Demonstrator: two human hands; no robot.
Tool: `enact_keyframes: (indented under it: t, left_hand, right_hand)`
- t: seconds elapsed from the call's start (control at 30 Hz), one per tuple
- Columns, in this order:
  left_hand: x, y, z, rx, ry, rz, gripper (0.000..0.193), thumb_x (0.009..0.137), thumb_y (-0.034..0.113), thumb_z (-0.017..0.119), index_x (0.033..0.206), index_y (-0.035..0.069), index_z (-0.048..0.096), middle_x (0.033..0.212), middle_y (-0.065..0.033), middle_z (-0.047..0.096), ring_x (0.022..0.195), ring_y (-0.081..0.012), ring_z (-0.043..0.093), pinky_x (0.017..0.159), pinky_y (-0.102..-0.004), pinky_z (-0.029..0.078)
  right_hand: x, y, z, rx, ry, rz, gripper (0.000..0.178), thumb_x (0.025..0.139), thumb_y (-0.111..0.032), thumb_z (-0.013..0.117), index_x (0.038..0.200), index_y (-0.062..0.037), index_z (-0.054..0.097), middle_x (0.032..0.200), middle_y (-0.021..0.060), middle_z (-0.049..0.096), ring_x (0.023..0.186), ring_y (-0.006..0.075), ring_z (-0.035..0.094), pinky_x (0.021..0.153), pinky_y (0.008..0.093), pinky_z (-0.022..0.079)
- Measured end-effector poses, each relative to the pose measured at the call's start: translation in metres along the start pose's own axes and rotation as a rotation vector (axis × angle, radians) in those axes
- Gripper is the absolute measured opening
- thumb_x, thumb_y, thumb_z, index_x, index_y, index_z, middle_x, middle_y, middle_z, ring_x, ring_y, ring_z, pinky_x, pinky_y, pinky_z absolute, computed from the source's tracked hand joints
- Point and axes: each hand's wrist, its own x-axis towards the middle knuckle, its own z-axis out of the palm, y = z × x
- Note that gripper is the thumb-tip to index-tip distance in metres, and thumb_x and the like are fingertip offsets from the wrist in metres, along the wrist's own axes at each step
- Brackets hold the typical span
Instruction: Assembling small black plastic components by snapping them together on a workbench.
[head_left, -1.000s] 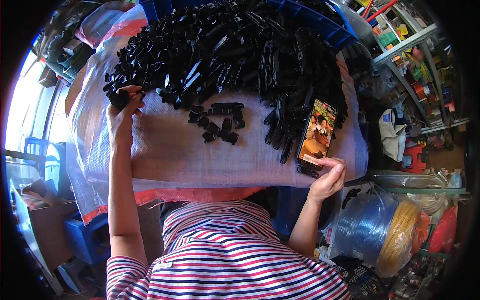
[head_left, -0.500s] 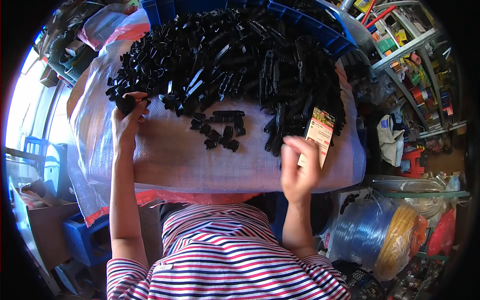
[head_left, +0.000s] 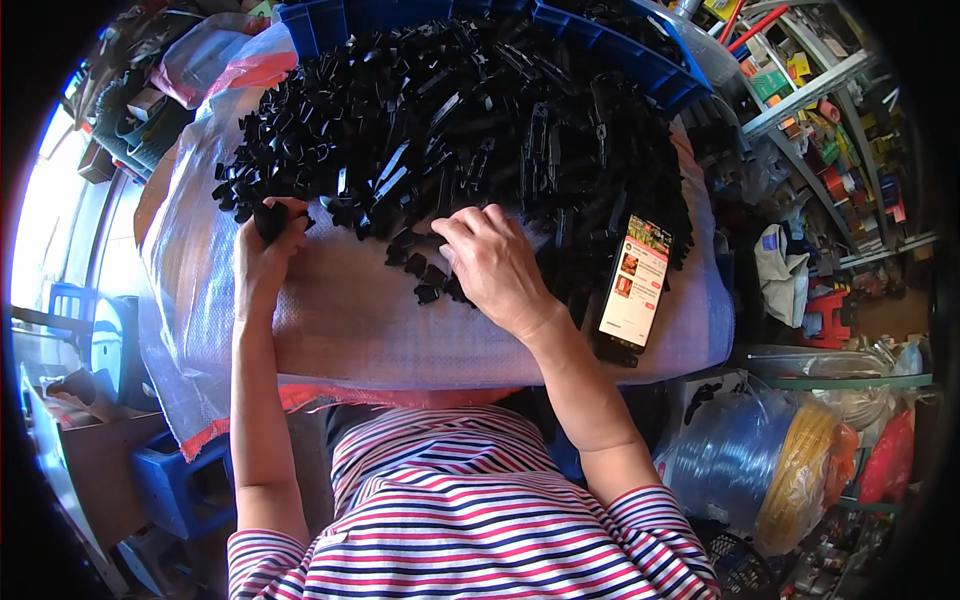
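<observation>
My left hand (head_left: 272, 250) is closed around small black plastic pieces (head_left: 269, 222) at the left end of a big heap of black plastic parts (head_left: 420, 120). My right hand (head_left: 497, 265) hangs over a small group of loose black pieces (head_left: 428, 280) in front of the heap. Its fingers are bent and apart, with nothing seen between the thumb and forefinger; part of the group is hidden beneath it. To the right of that hand a lit smartphone (head_left: 632, 300) lies propped against the heap's edge.
A whitish woven sack (head_left: 340, 345) covers the work surface, its red hem hanging at front left. Blue plastic crates (head_left: 620, 50) stand behind the heap. At the right are a shelf rack (head_left: 810, 95) and wrapped coils of tubing (head_left: 740, 465); a blue stool (head_left: 180, 485) is at lower left.
My right hand has moved left from in front of the phone to the small group of black pieces. My left hand, still closed on its pieces, has shifted slightly right and nearer.
</observation>
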Motion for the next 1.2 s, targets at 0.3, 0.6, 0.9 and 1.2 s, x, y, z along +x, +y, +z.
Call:
enact_keyframes:
  t: [0.3,0.6,0.9,1.2]
  left_hand:
    - [0.002,-0.008,0.001,0.09,0.003,0.059,0.015,0.078,0.007,0.058,0.092,0.007,0.063,0.073,-0.0013,0.061,0.063,-0.0078,0.055,0.059,-0.0216,0.043]
    - [0.001,-0.005,0.002,0.077,0.006,0.094,0.015,0.078,0.007,0.059,0.093,0.007,0.063,0.072,-0.001,0.06,0.064,-0.0082,0.055,0.059,-0.0223,0.044]
    - [0.001,-0.007,0.002,0.158,0.021,0.118,0.015,0.077,0.007,0.06,0.092,0.007,0.063,0.07,-0.0024,0.06,0.063,-0.009,0.055,0.06,-0.0238,0.045]
    - [-0.001,-0.005,0.003,0.242,0.025,0.136,0.014,0.077,0.007,0.061,0.091,0.008,0.062,0.07,-0.0043,0.059,0.062,-0.01,0.055,0.058,-0.0247,0.044]
  right_hand:
    - [0.0,0.002,-0.002,0.173,0.068,0.006,0.034,0.069,0.001,0.069,0.102,-0.0017,0.059,0.096,0.0099,0.058,0.088,0.0258,0.054,0.078,0.0351,0.046]
    - [0.002,-0.002,-0.007,0.255,0.139,0.038,0.034,0.068,-0.001,0.071,0.099,-0.0027,0.06,0.088,0.0091,0.055,0.086,0.0259,0.055,0.075,0.035,0.047]
    - [0.005,-0.005,-0.006,0.337,0.259,0.111,0.027,0.076,-0.006,0.069,0.1,-0.0019,0.056,0.089,0.0112,0.056,0.075,0.0253,0.06,0.067,0.0313,0.05]
    - [0.004,-0.009,-0.003,0.345,0.23,0.097,0.029,0.078,-0.011,0.068,0.103,-0.0025,0.055,0.088,0.0133,0.063,0.078,0.0258,0.064,0.067,0.0316,0.052]
